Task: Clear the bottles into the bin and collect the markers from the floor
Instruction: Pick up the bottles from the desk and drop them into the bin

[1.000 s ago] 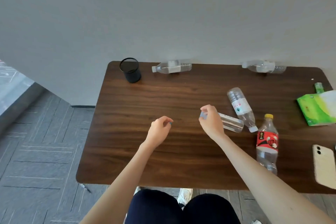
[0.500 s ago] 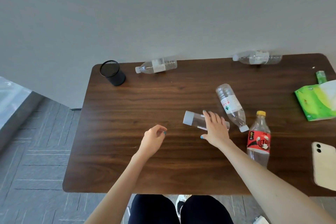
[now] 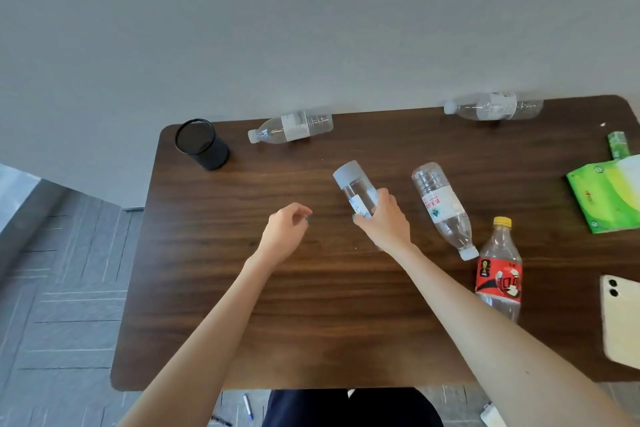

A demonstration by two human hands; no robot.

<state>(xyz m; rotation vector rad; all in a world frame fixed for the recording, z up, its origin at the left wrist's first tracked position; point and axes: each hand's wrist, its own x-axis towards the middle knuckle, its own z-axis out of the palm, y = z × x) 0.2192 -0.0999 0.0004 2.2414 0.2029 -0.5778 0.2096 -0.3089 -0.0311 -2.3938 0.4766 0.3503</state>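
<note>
Just one camera, up on the head, looking forward and down from close above onto the brown table [image 3: 214, 288], with a grey wall [image 3: 311, 28] far ahead, a bit of floor [image 3: 62, 288] at left, both arms reaching out from below.

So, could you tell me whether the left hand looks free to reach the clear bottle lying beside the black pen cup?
Probably yes. The left hand is empty, with bare table between it and the bottle beside the pen cup.
</note>
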